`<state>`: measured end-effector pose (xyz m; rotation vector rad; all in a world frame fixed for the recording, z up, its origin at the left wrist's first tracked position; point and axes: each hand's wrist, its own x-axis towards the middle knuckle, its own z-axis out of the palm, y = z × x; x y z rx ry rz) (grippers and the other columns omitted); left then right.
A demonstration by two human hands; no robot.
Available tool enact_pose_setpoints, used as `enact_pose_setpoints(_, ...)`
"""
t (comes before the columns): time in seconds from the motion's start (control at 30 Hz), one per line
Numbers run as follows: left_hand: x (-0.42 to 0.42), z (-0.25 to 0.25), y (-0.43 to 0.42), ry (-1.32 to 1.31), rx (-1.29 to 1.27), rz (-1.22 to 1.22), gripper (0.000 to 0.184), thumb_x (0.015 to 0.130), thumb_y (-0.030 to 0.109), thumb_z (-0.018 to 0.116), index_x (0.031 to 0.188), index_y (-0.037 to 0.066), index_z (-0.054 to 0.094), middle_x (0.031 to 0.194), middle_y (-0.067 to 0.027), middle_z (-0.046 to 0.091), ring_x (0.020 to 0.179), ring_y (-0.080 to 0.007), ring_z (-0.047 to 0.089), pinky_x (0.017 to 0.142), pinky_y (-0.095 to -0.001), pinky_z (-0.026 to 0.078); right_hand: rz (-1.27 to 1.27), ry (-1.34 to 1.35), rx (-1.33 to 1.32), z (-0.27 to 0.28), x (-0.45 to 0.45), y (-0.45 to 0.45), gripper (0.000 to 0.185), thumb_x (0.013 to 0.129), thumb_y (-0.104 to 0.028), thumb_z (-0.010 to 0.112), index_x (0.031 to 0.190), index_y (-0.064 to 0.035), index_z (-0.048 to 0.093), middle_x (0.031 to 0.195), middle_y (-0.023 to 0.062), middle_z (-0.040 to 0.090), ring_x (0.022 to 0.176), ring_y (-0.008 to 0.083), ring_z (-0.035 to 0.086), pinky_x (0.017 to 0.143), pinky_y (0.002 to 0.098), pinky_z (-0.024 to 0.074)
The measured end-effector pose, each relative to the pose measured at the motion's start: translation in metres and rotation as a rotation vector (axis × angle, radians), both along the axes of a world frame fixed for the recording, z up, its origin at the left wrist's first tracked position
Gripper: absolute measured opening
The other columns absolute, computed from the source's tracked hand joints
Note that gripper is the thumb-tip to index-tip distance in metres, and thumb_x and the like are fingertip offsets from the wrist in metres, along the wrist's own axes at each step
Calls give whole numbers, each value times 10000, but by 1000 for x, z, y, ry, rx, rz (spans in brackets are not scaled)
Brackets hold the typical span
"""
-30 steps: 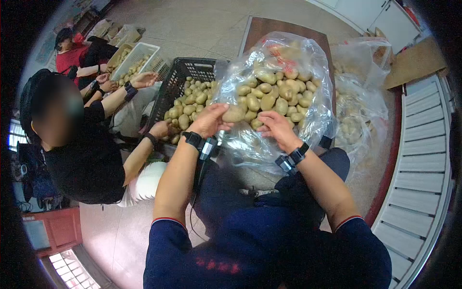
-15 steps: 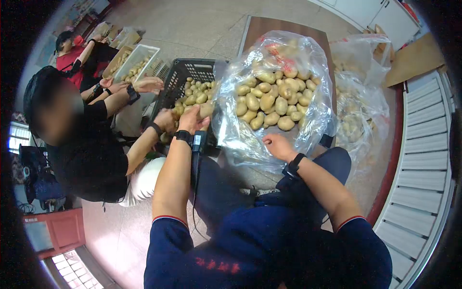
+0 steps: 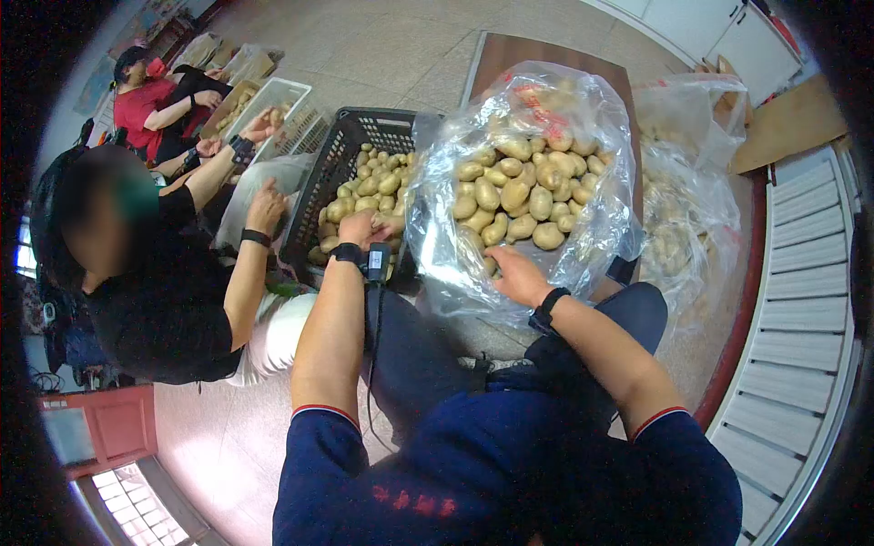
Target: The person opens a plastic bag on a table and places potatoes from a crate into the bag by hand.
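My left hand (image 3: 362,228) is down at the near right part of a black plastic crate (image 3: 314,187), over the potatoes (image 3: 376,177) in it. Its fingertips are partly hidden, so I cannot see whether a potato is in them. At the near side of an opened clear plastic bag (image 3: 437,264), my right hand (image 3: 519,278) curls its fingers round a potato (image 3: 492,266). A heap of yellowish potatoes (image 3: 514,196) fills the middle of this bag, which rests on a brown board (image 3: 564,48).
A co-worker in black sits at my left, one hand (image 3: 266,207) raised beside the crate. Another person in red sits farther back by a white crate (image 3: 284,91). More bagged potatoes (image 3: 669,218) stand at the right, near a white radiator (image 3: 783,337).
My left hand has lowered into the crate; the potato it held is no longer plainly visible. My right hand has moved slightly left onto a potato. The co-worker's hand has lifted away from the crate.
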<state>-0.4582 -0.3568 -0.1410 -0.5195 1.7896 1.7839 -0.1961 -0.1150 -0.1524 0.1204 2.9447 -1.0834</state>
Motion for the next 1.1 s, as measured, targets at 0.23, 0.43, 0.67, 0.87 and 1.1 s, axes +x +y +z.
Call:
enact_pose_setpoints(0.23, 4, -2, 10, 114, 44, -219, 240, 914, 141, 567, 1117, 58, 469, 1028, -95, 520, 848, -282, 631, 660, -391, 601, -36, -32, 106, 4, -1, -9, 434, 771, -223, 675, 1176, -142, 543, 1087, 140, 606, 978, 365, 618, 812, 462, 512)
enact_pose_setpoints(0.43, 27, 35, 26, 60, 77, -138, 302, 925, 164, 574, 1166, 2, 490, 1022, -122, 574, 776, -261, 643, 620, -364, 565, -23, -91, 167, 25, 2, -17, 427, 766, -235, 682, 1156, -138, 538, 1080, 140, 605, 967, 365, 620, 794, 468, 514)
enact_pose_setpoints(0.67, 20, 19, 29, 15, 239, -286, 286, 914, 166, 593, 1155, 44, 499, 973, -91, 572, 789, -293, 633, 631, -379, 544, -194, -125, -52, 5, 5, -6, 447, 776, -244, 686, 1149, -67, 515, 1065, 208, 605, 965, 420, 597, 823, 497, 486)
enact_pose_setpoints(0.87, 39, 48, 44, 23, 234, -370, 322, 930, 237, 601, 1161, 37, 500, 1013, -102, 602, 760, -258, 639, 617, -361, 531, -396, -68, -241, -5, 9, 11, 443, 809, -265, 700, 1125, -14, 519, 1041, 243, 630, 983, 423, 608, 840, 461, 485)
enact_pose_setpoints(1.1, 52, 54, 58, 47, 192, -490, 313, 927, 278, 607, 1125, 51, 522, 955, -83, 635, 708, -223, 654, 602, -328, 527, -541, -135, -703, 0, -14, 15, 515, 863, -332, 669, 1192, 40, 534, 982, 226, 642, 867, 320, 641, 792, 391, 508)
